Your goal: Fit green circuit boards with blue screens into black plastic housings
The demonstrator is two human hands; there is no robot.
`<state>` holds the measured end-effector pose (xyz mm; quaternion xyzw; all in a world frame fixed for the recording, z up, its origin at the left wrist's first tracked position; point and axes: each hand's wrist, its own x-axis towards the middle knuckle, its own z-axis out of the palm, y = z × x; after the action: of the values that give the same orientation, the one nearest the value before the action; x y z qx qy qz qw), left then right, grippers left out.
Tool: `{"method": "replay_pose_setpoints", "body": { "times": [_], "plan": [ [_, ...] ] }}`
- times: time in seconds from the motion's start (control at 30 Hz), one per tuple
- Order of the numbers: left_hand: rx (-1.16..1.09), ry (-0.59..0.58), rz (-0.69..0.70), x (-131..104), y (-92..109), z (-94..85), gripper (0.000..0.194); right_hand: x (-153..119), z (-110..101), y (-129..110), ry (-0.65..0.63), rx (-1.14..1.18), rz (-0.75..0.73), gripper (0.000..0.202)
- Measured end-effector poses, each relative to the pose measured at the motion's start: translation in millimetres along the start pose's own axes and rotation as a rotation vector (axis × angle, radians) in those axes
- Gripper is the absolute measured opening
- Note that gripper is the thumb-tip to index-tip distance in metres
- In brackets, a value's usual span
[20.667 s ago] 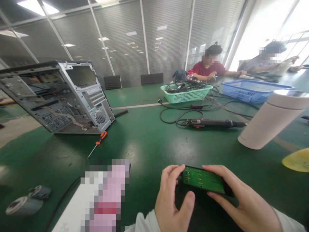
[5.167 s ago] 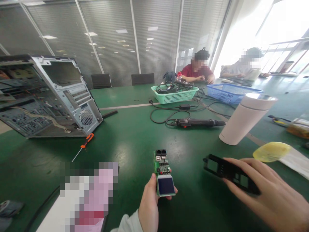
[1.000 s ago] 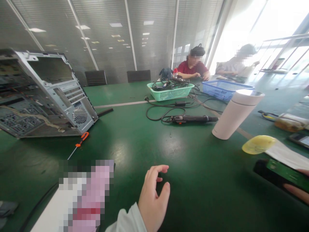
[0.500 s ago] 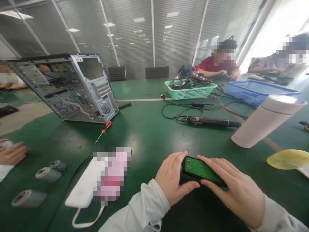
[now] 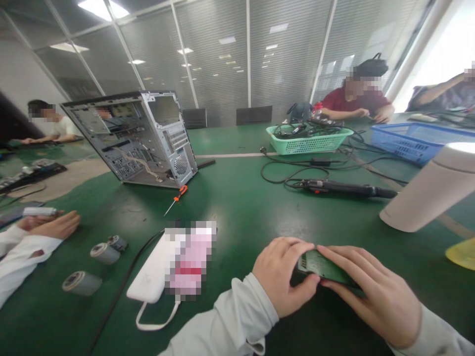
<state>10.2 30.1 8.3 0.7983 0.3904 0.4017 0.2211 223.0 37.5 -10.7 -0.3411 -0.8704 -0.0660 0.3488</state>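
Note:
Between my two hands is a green circuit board (image 5: 328, 266) set in a black casing, above the table's near side. My left hand (image 5: 284, 277) grips its left end, thumb along the near edge and fingers along the far one. Around its right end, my right hand (image 5: 382, 294) is closed in the same way, hiding much of that side. A white power bank (image 5: 150, 274) with a short white cable lies left of my hands, next to a pink, blurred-out item (image 5: 187, 277).
An opened computer case (image 5: 148, 143) stands far left, with an orange-handled screwdriver (image 5: 177, 199) before it. Motor-like cylinders (image 5: 82, 284) sit near a co-worker's hands (image 5: 55, 225). A corded electric screwdriver (image 5: 341, 188), green basket (image 5: 308, 143), blue basket (image 5: 411, 146) and pale tumbler (image 5: 426, 193) occupy the right.
My view has turned left, so the scene sits further right and more of the co-worker's arms shows. The board is tilted differently, and my fingers cover more of it.

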Motion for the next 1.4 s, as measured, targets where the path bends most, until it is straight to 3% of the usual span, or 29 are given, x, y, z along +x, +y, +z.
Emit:
{"method": "replay_pose_setpoints", "body": {
  "times": [0.07,0.17,0.27,0.4,0.6,0.73,0.87,1.03,1.2,1.4],
  "plan": [
    [-0.054,0.027,-0.04,-1,3,-1.8,0.044,3,0,-6,0.005,0.106,0.098,0.038],
    [-0.176,0.083,-0.144,-3,2,-1.7,0.044,11,0,-18,-0.018,0.619,0.609,0.049],
    [-0.321,0.142,-0.307,-3,-9,3.3,0.03,23,2,-32,-0.153,1.101,1.07,0.059],
    [-0.483,0.164,-0.559,4,-32,11.4,0.029,42,4,-49,-0.371,1.393,1.358,0.045],
    [-0.603,0.173,-0.708,9,-42,12.2,0.031,54,2,-62,-0.355,1.616,1.535,0.043],
    [-0.62,0.161,-0.696,7,-37,11.5,0.031,51,5,-55,-0.307,1.569,1.495,0.044],
    [-0.608,0.155,-0.678,7,-39,13.2,0.031,44,12,-45,-0.272,1.379,1.334,0.046],
    [-0.539,0.143,-0.624,9,-39,10.9,0.031,34,13,-34,-0.168,0.926,0.919,0.069],
    [-0.393,0.115,-0.406,7,-24,-5.8,0.027,27,3,-31,-0.048,0.413,0.464,0.056],
    [-0.151,0.008,-0.171,2,-14,-22.9,0.03,24,1,-30,-0.02,0.059,0.175,0.045]
  ]
}}
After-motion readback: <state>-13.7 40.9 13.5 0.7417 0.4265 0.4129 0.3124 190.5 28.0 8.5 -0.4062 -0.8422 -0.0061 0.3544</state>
